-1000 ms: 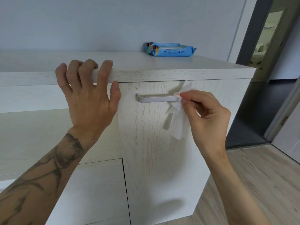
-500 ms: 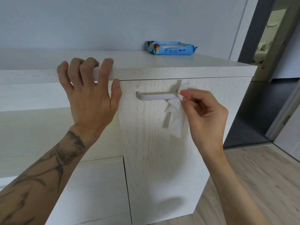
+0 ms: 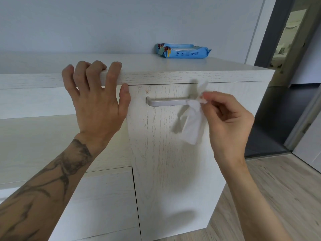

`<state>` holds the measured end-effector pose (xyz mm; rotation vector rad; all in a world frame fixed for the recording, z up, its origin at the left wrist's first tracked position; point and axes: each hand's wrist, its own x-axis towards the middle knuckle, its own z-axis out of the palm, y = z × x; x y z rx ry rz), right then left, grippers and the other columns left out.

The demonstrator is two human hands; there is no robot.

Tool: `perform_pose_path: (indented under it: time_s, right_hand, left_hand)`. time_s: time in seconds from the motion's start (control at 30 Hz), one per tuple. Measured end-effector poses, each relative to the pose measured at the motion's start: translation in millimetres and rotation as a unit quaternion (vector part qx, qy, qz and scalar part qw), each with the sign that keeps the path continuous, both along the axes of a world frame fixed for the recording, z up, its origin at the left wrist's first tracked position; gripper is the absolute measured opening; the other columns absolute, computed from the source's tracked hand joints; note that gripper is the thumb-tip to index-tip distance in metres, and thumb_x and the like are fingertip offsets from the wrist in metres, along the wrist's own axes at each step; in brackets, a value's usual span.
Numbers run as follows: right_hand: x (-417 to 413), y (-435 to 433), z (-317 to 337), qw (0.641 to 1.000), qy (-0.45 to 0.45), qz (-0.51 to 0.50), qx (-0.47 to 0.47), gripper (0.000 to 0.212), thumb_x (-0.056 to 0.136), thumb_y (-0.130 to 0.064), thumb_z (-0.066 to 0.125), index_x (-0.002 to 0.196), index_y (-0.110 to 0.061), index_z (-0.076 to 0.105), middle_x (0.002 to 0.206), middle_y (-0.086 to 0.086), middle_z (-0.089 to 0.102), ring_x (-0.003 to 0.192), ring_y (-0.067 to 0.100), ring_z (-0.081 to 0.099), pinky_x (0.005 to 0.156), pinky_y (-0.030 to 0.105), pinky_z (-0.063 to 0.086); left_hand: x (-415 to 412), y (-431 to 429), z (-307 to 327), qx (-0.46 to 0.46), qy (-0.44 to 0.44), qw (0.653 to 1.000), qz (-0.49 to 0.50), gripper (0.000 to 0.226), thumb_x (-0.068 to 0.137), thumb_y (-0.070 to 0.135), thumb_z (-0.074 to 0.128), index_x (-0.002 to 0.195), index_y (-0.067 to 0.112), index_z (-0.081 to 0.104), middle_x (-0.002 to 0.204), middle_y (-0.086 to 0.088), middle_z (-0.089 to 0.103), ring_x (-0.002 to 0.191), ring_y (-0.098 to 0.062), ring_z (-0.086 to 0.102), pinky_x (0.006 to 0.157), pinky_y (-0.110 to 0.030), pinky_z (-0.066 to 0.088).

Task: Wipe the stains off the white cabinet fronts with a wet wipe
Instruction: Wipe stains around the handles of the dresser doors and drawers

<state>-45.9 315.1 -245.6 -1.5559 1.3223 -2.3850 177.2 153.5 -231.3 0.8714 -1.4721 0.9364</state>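
Observation:
A white wood-grain cabinet door (image 3: 161, 153) carries a grey metal bar handle (image 3: 166, 102) near its top. My right hand (image 3: 227, 117) pinches a white wet wipe (image 3: 193, 122) against the handle's right end; most of the wipe hangs loose below. My left hand (image 3: 97, 100) grips the front edge of the cabinet top (image 3: 173, 76), fingers curled over it and thumb at the door's upper left corner. A small orange-brown stain (image 3: 147, 91) shows on the door just above the handle's left end.
A blue pack of wet wipes (image 3: 182, 50) lies on the cabinet top by the wall. Left of the door are an open shelf (image 3: 43, 136) and a lower drawer front (image 3: 104, 202). At right is wooden floor (image 3: 278, 197) and a dark doorway (image 3: 284, 84).
My right hand and the wipe shifted slightly right along the handle toward its right end. My left hand stayed on the cabinet edge.

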Motion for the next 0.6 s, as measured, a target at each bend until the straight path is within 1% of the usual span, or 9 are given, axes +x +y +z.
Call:
perform_pose_path:
  time_s: [0.07,0.1,0.17,0.23,0.3,0.4,0.47,0.6]
  right_hand:
    - [0.3,-3.3,5.5,1.000,-0.021,0.009,-0.011,0.029,0.095,0.002,0.072,0.100,-0.026,0.079,0.109,0.001,0.078,0.107,0.013,0.073,0.094,0.025,0.058]
    - [1.0,-4.9,5.7,1.000,-0.004,0.010,-0.002,0.028,0.096,0.002,0.071,0.103,-0.024,0.080,0.113,0.002,0.077,0.111,0.013,0.072,0.097,0.027,0.058]
    - [-0.6,-6.9,1.7,0.997,0.071,0.002,0.026,0.024,0.097,0.000,0.072,0.111,-0.019,0.079,0.121,0.003,0.075,0.119,0.014,0.069,0.104,0.031,0.056]
    - [-8.6,-7.4,-2.1,0.989,0.139,-0.017,0.037,0.023,0.097,-0.005,0.075,0.117,-0.016,0.077,0.124,0.001,0.073,0.123,0.013,0.068,0.109,0.034,0.054]
    - [-17.8,-8.5,-3.9,0.985,0.164,-0.036,0.036,0.022,0.096,-0.007,0.076,0.117,-0.016,0.076,0.119,-0.003,0.074,0.120,0.014,0.068,0.108,0.035,0.054]
    - [-23.0,-11.3,-5.2,0.981,0.182,-0.069,0.013,0.018,0.095,-0.008,0.076,0.111,-0.017,0.076,0.111,-0.009,0.074,0.113,0.018,0.070,0.102,0.036,0.056]
    - [-22.5,-13.9,-7.9,0.972,0.213,-0.095,-0.009,0.017,0.095,-0.006,0.077,0.110,-0.014,0.077,0.111,-0.008,0.074,0.111,0.019,0.070,0.100,0.036,0.056]
    - [-22.8,-14.8,-10.5,0.954,0.259,-0.141,-0.043,0.016,0.095,0.000,0.077,0.110,-0.007,0.079,0.112,-0.002,0.074,0.110,0.022,0.070,0.100,0.038,0.056]
  left_hand:
    - [0.1,0.2,0.0,0.001,0.000,1.000,0.002,0.040,0.110,0.038,0.040,0.139,0.014,0.053,0.127,-0.017,0.051,0.127,-0.034,0.037,0.122,-0.053,0.018]
    - [0.6,0.2,0.4,0.003,0.000,1.000,0.002,0.040,0.110,0.038,0.040,0.139,0.014,0.054,0.127,-0.018,0.052,0.127,-0.034,0.037,0.121,-0.054,0.018]
    - [1.5,0.7,1.1,0.006,0.000,1.000,-0.001,0.040,0.110,0.038,0.040,0.139,0.013,0.054,0.127,-0.019,0.054,0.127,-0.034,0.037,0.121,-0.054,0.019]
    - [1.1,1.6,0.7,0.007,0.001,1.000,0.001,0.040,0.110,0.038,0.041,0.139,0.013,0.054,0.126,-0.020,0.055,0.127,-0.034,0.037,0.121,-0.055,0.020]
    - [1.4,2.0,0.7,0.010,-0.003,1.000,0.001,0.040,0.110,0.038,0.041,0.139,0.013,0.054,0.126,-0.021,0.056,0.127,-0.035,0.037,0.120,-0.056,0.021]
    - [1.3,3.0,1.1,0.015,-0.004,1.000,0.002,0.041,0.110,0.038,0.040,0.139,0.013,0.054,0.126,-0.021,0.056,0.127,-0.035,0.037,0.120,-0.056,0.020]
    - [1.5,2.8,1.3,0.015,-0.006,1.000,0.003,0.041,0.111,0.038,0.039,0.139,0.013,0.054,0.126,-0.020,0.055,0.127,-0.035,0.037,0.120,-0.056,0.020]
    - [1.5,2.1,1.7,0.014,-0.006,1.000,0.005,0.041,0.110,0.039,0.038,0.138,0.013,0.054,0.126,-0.020,0.055,0.127,-0.035,0.037,0.121,-0.052,0.016]
